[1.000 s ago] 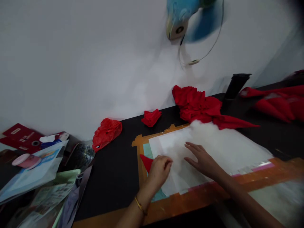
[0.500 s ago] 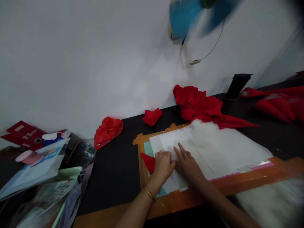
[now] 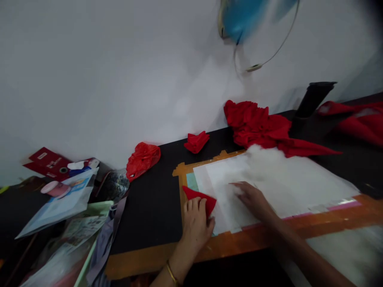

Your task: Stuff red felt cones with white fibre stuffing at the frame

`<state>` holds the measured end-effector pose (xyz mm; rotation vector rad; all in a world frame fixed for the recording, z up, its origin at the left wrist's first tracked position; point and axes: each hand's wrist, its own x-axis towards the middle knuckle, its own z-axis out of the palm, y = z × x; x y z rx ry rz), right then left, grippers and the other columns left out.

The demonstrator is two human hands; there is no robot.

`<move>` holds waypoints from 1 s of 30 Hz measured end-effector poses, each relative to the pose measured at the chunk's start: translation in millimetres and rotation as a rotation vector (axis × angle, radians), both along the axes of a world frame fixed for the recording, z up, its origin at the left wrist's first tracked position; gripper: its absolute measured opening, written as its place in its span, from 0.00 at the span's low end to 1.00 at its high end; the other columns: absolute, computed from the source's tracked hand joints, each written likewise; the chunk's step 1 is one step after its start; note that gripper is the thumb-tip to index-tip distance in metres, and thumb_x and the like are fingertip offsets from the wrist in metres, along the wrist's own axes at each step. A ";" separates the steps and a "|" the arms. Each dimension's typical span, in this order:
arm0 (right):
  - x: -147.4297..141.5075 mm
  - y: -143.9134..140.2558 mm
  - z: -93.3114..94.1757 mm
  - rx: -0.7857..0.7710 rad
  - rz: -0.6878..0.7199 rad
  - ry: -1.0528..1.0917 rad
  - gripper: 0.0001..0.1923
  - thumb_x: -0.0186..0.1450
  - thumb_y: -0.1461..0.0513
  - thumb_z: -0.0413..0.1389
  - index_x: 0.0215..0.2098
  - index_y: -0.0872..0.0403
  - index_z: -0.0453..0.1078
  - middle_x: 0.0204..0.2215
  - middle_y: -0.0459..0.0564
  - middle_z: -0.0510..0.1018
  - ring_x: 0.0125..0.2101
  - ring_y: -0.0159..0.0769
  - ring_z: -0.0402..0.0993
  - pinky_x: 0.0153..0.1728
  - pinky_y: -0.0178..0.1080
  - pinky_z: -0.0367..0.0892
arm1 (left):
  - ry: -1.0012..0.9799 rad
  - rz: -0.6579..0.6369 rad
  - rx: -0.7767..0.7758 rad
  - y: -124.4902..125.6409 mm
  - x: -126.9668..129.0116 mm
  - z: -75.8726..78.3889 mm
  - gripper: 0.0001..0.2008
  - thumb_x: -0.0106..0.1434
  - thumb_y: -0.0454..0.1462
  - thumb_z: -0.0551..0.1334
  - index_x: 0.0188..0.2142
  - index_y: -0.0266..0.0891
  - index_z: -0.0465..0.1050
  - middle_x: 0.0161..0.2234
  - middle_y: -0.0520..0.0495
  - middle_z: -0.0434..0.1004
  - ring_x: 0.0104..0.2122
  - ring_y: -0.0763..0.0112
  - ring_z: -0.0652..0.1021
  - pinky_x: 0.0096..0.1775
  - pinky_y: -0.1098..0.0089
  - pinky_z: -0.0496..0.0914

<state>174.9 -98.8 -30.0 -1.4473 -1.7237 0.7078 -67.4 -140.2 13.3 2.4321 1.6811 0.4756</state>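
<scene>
My left hand [image 3: 195, 224] lies flat on the taped mat's left edge, its fingers on a small red cloth piece [image 3: 200, 197]. My right hand [image 3: 253, 198] rests with fingers spread on the white paper sheets [image 3: 278, 183] that cover the mat [image 3: 269, 235], which is edged in orange tape. Neither hand grips anything. A pile of red fabric [image 3: 260, 127] lies just beyond the paper, against the wall.
A small folded red scrap [image 3: 196, 141] and a red plastic bag [image 3: 142, 158] lie on the black table near the wall. Packets, papers and a pink tape roll [image 3: 55, 188] clutter the left. A blue fan [image 3: 242, 16] hangs above; a black post [image 3: 312, 97] stands behind.
My left hand has slid back toward me and now lies on the red cloth piece, more of which shows. My right hand has moved right across the paper. The view has shifted.
</scene>
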 end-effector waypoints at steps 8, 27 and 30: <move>-39.3 -46.8 32.9 -0.629 0.200 0.778 0.19 0.62 0.52 0.56 0.48 0.51 0.73 0.31 0.47 0.82 0.28 0.39 0.76 0.30 0.39 0.69 | -0.156 0.046 -0.053 25.6 7.0 4.6 0.08 0.64 0.32 0.55 0.39 0.40 0.71 0.38 0.45 0.78 0.40 0.60 0.76 0.45 0.58 0.66; -79.2 -29.8 29.4 -0.529 0.151 1.101 0.06 0.54 0.58 0.58 0.29 0.51 0.74 0.27 0.45 0.80 0.29 0.38 0.75 0.36 0.39 0.71 | -0.383 -0.221 0.161 -2.1 27.4 13.9 0.10 0.67 0.34 0.56 0.42 0.42 0.76 0.33 0.45 0.79 0.35 0.62 0.74 0.39 0.62 0.68; -87.9 -31.1 35.4 -0.512 0.134 1.152 0.07 0.53 0.56 0.61 0.27 0.50 0.75 0.26 0.46 0.80 0.30 0.41 0.76 0.37 0.41 0.72 | -0.476 -0.256 0.159 -8.5 15.3 18.2 0.11 0.65 0.35 0.59 0.46 0.46 0.75 0.35 0.46 0.77 0.37 0.63 0.74 0.41 0.62 0.68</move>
